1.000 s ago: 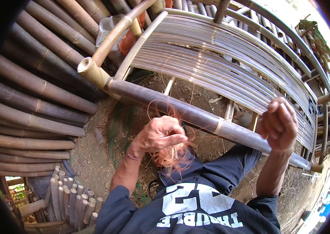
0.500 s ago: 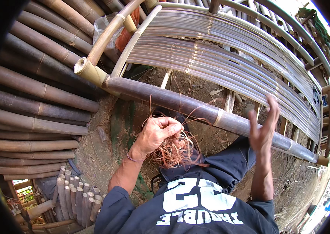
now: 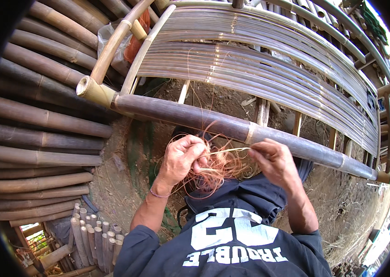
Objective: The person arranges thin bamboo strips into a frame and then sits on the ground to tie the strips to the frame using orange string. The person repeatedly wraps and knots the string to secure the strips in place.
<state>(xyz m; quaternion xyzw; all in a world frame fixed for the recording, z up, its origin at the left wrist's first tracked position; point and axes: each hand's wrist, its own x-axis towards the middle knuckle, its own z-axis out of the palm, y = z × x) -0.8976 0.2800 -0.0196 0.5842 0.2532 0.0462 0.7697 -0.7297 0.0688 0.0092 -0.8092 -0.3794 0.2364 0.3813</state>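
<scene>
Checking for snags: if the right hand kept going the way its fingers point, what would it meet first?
The right hand points toward the left hand. It would probably first meet the tangle of orange fibre strands between them, then that hand; depth is hard to judge.

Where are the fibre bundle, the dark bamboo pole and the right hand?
fibre bundle [image 3: 218, 171], head view, on the tangled orange strands between the hands.
dark bamboo pole [image 3: 181, 113], head view, on its bare dark shaft.
right hand [image 3: 273, 161], head view, on its back.
</scene>
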